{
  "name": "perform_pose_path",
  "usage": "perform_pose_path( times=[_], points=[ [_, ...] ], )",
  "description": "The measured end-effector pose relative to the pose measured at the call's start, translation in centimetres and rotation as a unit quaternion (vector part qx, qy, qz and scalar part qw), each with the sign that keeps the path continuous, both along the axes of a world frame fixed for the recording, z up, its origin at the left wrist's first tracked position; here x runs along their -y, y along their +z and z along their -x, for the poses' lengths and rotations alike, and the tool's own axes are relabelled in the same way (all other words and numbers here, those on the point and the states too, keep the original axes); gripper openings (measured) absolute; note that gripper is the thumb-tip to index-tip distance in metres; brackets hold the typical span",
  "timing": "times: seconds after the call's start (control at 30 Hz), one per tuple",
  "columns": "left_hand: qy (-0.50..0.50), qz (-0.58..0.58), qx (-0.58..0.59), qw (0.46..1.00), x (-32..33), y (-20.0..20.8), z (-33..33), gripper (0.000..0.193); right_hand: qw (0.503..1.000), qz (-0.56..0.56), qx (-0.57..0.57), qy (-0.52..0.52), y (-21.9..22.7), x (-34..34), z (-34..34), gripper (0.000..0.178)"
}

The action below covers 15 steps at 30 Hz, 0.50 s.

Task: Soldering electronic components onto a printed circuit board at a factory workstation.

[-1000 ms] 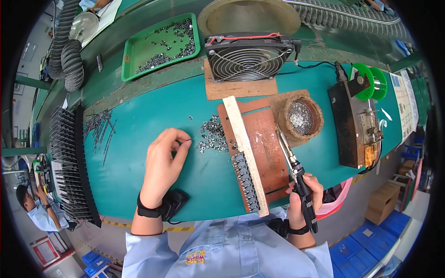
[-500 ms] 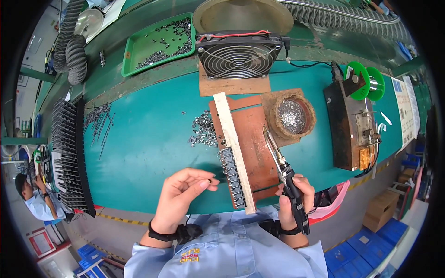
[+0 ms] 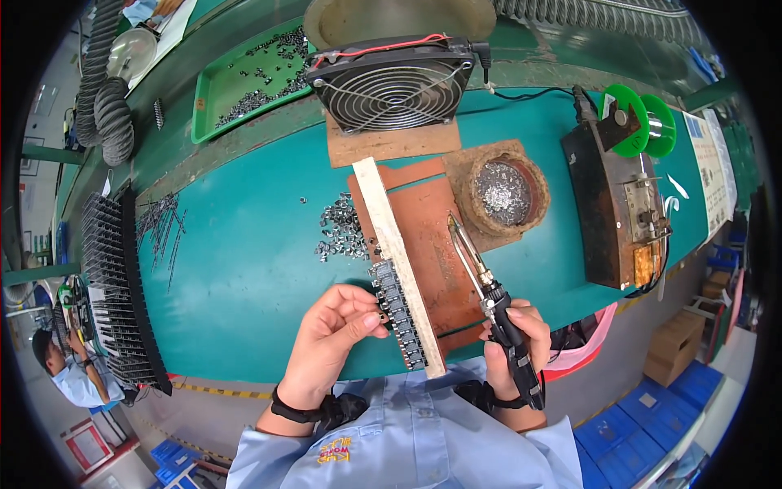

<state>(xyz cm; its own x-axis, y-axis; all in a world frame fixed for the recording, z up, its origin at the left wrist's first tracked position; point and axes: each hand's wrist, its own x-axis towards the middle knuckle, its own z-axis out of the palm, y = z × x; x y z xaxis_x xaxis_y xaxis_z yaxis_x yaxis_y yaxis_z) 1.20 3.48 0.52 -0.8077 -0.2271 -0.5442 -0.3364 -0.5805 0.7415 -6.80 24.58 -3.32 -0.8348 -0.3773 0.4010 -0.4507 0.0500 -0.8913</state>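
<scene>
My left hand (image 3: 328,336) has thumb and fingertips pinched at the left edge of a row of small black components (image 3: 397,314). A tiny dark metal part shows at the fingertips, partly hidden by them. The row lies along a long whitish bar (image 3: 383,210), which slants across a reddish-brown board (image 3: 430,244). My right hand (image 3: 525,338) grips the black handle of a soldering iron (image 3: 498,308) with a thin metal tube alongside. Its tip points up and left over the board, apart from the row. Left of the bar lies a pile of small metal parts (image 3: 342,230).
Behind the board stand a black fan (image 3: 395,96) and a round pot of solder scraps (image 3: 505,193). A wire feeder box (image 3: 599,212) with a green spool (image 3: 626,122) is at right. Pin racks (image 3: 114,285), a green tray (image 3: 199,114) and a co-worker (image 3: 73,367) are at left.
My left hand has come right to the row of components with the tiny part. The view has shifted slightly; the soldering iron stays over the board.
</scene>
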Motion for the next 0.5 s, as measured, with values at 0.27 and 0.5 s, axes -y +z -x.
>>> perform_pose_path(
  times=[0.27, 0.5],
  points=[
    [-0.005, 0.007, -0.004, 1.0, -0.28, 0.03, 0.32, 0.013, 0.999, 0.038, 0.013, -0.019, -0.21, 0.19, -0.14, 0.039],
    [0.002, -0.003, -0.009, 1.0, -0.47, 0.3, 0.33, 0.014, 1.0, -0.008, 0.001, -0.018, -0.12, 0.2, -0.23, 0.041]
  ],
)
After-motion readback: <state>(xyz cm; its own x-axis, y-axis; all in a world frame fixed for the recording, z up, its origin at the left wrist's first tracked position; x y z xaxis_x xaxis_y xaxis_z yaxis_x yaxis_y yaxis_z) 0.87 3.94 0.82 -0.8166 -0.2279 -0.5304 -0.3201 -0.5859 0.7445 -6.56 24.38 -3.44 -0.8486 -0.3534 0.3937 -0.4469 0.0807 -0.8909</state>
